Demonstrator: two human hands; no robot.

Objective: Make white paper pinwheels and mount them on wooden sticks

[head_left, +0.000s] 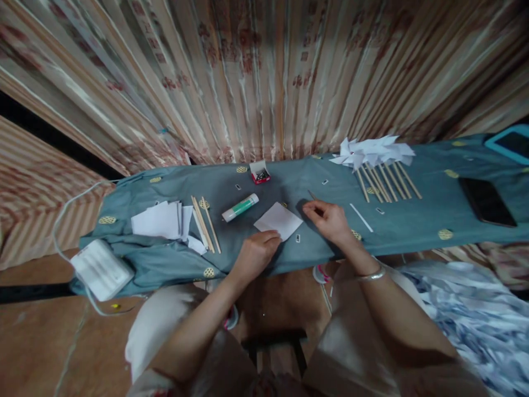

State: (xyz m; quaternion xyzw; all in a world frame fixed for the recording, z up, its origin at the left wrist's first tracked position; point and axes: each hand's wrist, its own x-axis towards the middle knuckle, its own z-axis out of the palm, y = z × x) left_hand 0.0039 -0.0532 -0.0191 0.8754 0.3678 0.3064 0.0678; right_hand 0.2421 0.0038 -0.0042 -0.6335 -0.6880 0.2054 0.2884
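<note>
Paper square (279,218): white, thin, on the cloth-draped surface (407,234) I view.
Left hand (256,251): fingers clamped on its near edge.
Right hand (330,220): fingers together around a slim rod (311,194).
Glue stick (240,208): cylindrical, green-banded.

A silver bangle (374,274) rings the right wrist (352,249), and the trousers (163,317) are pale.
</note>
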